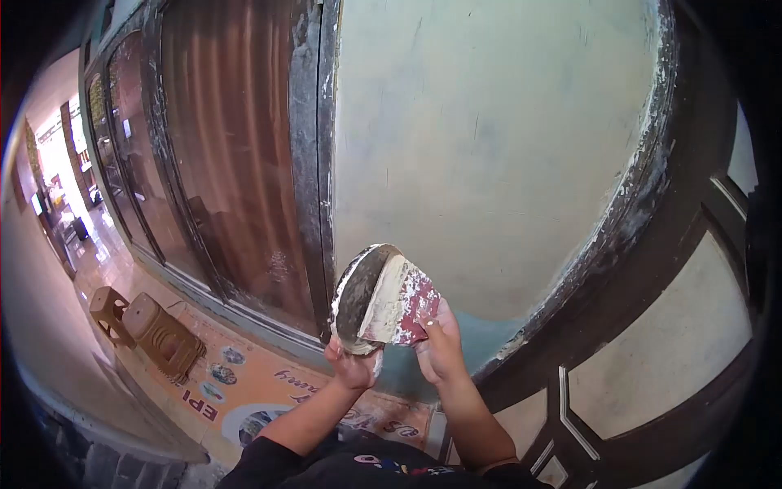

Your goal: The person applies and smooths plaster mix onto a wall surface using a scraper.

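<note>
My left hand (356, 368) is wrapped round the lower rim of a round, dark bowl (358, 297), its edge smeared with white paste. The bowl is tilted, with its dark inside showing. In my right hand (440, 349) is a flat red putty spreader (421, 308), pinched between thumb and fingers. White paste (386, 297) coats the spreader's left side, which overlaps the bowl's right part. Behind both hands stands a pale wall panel (489, 163) with a blotchy, smeared surface.
A dark door frame with white smears (627, 191) borders the panel on the right. Left of it are windows with a brown curtain (236, 155). Brown plastic stools (159, 330) stand on the left, near a printed orange banner (236, 371) on the floor. A panelled dark door (660, 359) is at right.
</note>
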Demonstrator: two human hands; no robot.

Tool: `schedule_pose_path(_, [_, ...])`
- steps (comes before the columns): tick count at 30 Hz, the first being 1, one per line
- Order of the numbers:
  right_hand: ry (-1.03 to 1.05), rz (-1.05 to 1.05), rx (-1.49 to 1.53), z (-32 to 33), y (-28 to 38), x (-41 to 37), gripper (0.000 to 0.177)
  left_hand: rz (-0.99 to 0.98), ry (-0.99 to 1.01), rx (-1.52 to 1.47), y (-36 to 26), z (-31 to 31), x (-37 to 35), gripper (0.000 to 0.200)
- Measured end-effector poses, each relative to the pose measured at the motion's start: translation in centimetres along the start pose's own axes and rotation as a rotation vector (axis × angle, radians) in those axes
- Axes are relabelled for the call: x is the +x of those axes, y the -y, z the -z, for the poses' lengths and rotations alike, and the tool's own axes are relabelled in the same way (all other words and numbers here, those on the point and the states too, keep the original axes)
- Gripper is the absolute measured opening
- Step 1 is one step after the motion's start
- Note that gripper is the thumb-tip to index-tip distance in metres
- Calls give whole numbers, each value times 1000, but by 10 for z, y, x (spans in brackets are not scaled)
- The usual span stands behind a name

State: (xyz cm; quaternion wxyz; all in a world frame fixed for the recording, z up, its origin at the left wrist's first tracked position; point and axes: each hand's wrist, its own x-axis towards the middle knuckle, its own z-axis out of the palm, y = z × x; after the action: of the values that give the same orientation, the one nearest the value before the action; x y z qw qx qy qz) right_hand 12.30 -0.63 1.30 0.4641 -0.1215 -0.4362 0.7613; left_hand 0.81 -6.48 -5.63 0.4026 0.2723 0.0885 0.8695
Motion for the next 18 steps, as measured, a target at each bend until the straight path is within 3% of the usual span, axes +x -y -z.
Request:
schedule_pose_path(11, [22, 63, -106, -46, -23, 33, 46, 61, 49, -65, -35, 22, 36, 84])
schedule_pose_path(18, [53, 187, -472, -70, -24, 67, 39, 207, 126, -100, -75, 45, 74, 84])
